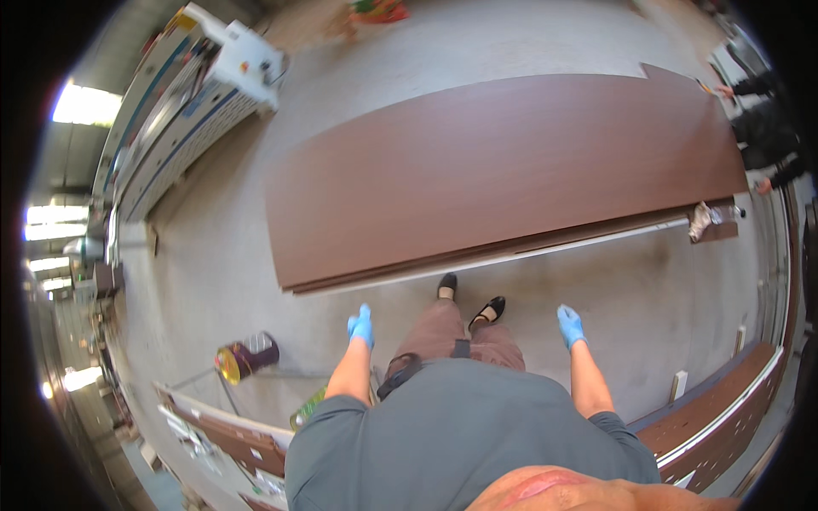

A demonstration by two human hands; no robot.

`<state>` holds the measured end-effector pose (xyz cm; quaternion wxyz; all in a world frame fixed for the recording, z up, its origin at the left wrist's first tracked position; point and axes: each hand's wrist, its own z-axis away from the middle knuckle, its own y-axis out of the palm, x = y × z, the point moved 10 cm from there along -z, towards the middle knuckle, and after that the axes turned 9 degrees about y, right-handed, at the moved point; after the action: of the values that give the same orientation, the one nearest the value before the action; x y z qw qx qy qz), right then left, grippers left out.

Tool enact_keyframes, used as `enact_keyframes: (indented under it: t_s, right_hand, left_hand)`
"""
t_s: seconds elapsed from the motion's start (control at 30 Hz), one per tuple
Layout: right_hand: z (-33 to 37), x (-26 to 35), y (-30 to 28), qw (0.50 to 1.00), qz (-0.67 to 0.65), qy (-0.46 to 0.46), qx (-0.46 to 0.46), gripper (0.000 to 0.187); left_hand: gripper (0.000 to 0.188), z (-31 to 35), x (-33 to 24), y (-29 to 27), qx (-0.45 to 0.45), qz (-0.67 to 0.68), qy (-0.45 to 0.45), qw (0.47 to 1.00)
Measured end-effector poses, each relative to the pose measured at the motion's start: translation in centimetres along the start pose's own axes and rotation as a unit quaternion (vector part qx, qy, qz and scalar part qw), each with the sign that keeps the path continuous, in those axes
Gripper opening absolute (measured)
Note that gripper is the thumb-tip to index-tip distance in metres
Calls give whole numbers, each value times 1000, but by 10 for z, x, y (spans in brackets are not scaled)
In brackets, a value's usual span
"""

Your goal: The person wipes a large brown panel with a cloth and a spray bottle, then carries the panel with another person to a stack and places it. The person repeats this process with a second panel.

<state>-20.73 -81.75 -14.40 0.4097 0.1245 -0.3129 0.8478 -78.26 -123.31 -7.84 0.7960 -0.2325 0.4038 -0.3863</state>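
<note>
My left hand (pixel 361 327), in a light blue glove, hangs in the air short of the near edge of a large brown panel (pixel 503 153). Its thumb stands apart from the fingers and nothing shows in it. My right hand (pixel 572 327), gloved alike, is held out on the other side of my body, also apart from the panel. Its fingers look loosely bent, with no held thing visible. The panel lies flat on top of a low stack of similar boards. Both my feet are beside the stack's near edge.
A co-worker (pixel 764 128) reaches to the panel's right end, near a crumpled cloth (pixel 699 222) and a clear bottle (pixel 722 213). A dark drum (pixel 248 357) stands at left. Behind me are brown boards (pixel 728 400). A long white machine (pixel 192 111) fills the far left.
</note>
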Motion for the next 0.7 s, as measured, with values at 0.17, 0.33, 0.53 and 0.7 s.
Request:
enact_keyframes:
  t_s: [0.17, 0.33, 0.53, 0.7]
  right_hand:
    - [101, -109, 68, 953, 238, 155, 103, 46]
    - [143, -126, 145, 918, 353, 174, 47, 42]
    - [194, 8, 366, 986, 148, 50, 56, 47]
    - [274, 160, 545, 967, 142, -153, 144, 46]
  left_hand:
    - [84, -44, -82, -5, 53, 16, 146, 988]
    - [86, -121, -71, -57, 68, -11, 179, 981]
    - [89, -284, 41, -219, 33, -3, 108, 994]
    - [71, -359, 117, -332, -10, 44, -39, 998]
